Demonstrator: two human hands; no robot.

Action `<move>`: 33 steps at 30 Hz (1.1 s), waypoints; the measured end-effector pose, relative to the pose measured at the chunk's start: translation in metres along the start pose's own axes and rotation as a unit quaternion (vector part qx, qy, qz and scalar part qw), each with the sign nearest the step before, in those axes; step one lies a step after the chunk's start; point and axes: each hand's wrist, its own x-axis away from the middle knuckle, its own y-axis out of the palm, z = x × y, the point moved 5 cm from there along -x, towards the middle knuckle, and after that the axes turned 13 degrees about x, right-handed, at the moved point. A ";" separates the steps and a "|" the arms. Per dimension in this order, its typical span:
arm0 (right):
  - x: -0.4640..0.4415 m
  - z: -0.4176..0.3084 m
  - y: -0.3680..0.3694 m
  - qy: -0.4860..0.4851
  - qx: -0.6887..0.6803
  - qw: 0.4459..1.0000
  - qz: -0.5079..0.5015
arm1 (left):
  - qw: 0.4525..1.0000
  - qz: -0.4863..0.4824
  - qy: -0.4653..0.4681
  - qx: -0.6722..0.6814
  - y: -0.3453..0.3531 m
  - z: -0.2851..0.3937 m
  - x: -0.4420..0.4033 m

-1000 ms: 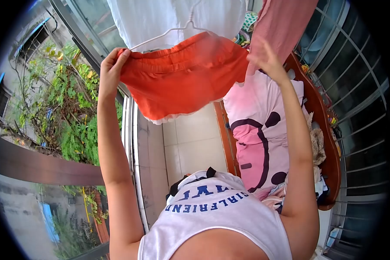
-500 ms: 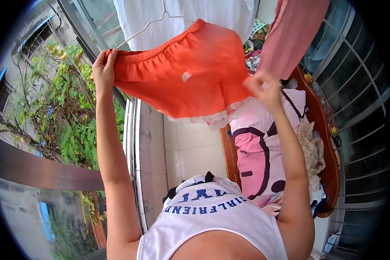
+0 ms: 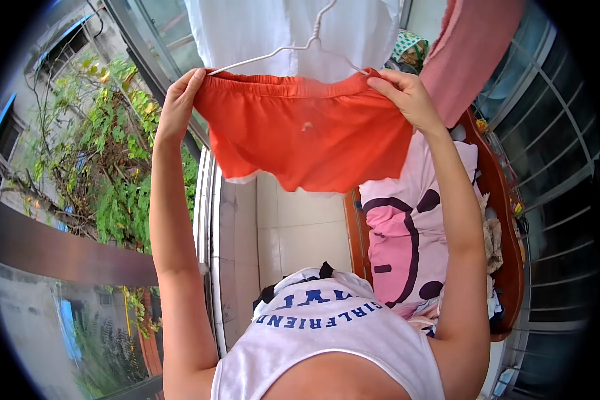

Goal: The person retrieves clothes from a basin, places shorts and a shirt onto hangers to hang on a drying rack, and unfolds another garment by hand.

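Note:
A pair of red-orange shorts (image 3: 307, 133) with an elastic waistband hangs spread between my two hands. My left hand (image 3: 180, 103) pinches the left end of the waistband. The right end of the band is gripped by my right hand (image 3: 407, 97), thumb at the front. A white wire hanger (image 3: 287, 48) runs along the waistband, its left and right ends reaching the corners at my hands. Its lower part is hidden inside the shorts. A small pale mark shows on the front of the cloth, and a little white trim peeks out at the hem.
White curtain-like cloth (image 3: 247, 30) hangs behind the hanger, and a pink towel (image 3: 470, 60) at upper right. Below right, a wooden bench (image 3: 507, 293) holds a pink and white cartoon-print cloth (image 3: 390, 247) and other clothes. Window frames stand left, metal bars right.
My right hand has moved up from the hem to the right waistband corner. The shorts have levelled out, and the hanger has shifted right and lower.

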 end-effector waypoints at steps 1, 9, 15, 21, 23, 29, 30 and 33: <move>0.000 -0.004 0.000 -0.011 -0.017 1.000 -0.013 | 1.000 0.004 -0.001 -0.002 -0.003 0.000 0.001; -0.003 0.007 0.000 0.052 -0.124 0.990 0.031 | 0.974 -0.079 -0.041 -0.209 0.010 -0.008 -0.002; 0.005 0.014 -0.024 0.066 -0.155 0.955 0.244 | 0.992 0.016 0.028 -0.126 0.015 -0.011 -0.007; 0.005 -0.026 -0.011 -0.172 0.197 0.943 0.206 | 1.000 0.018 0.001 -0.026 0.016 -0.006 -0.012; 0.008 -0.022 -0.005 -0.132 0.232 0.945 0.189 | 0.999 0.042 -0.008 -0.026 0.014 -0.008 -0.012; 0.006 -0.059 -0.016 -0.077 0.286 0.914 0.278 | 0.964 -0.017 0.051 -0.259 0.020 0.019 -0.025; 0.007 -0.046 0.001 -0.094 0.287 0.933 0.194 | 0.955 -0.027 0.045 -0.291 0.022 0.013 -0.022; 0.011 -0.020 0.008 -0.088 0.250 0.953 0.145 | 0.911 -0.141 -0.033 -0.386 0.015 0.000 -0.008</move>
